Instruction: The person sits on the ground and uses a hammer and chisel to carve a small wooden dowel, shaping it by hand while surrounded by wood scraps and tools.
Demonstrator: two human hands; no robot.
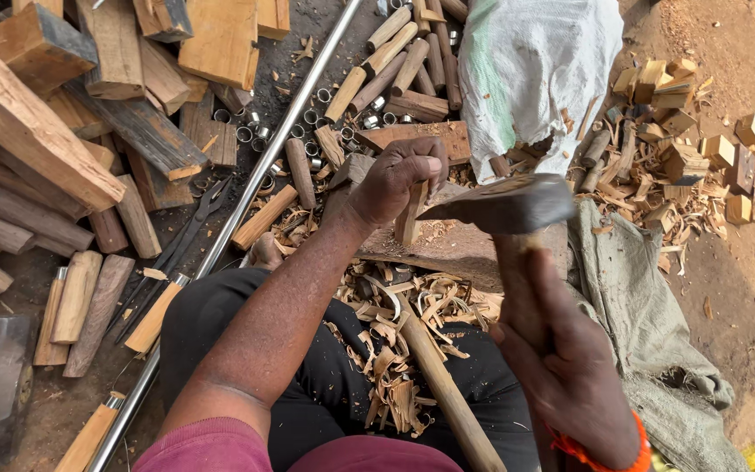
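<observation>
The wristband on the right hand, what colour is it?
Bright orange; the wristband shows on the right hand in the head view.

My left hand (399,179) is holding a wooden peg (410,214) upright on the chopping block (447,245), left of the adze (504,205) my right hand (561,358) is gripping. Shavings (395,323) are lying in my lap, a steel rod (246,201) running along my left.

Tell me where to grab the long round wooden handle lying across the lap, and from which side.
Grip the long wooden handle at its bare middle, coming from above on the left hand's side. It lies diagonally on the shavings, its upper end buried in them and its lower end leaving the picture. The right hand with the adze blocks the other side.
</observation>
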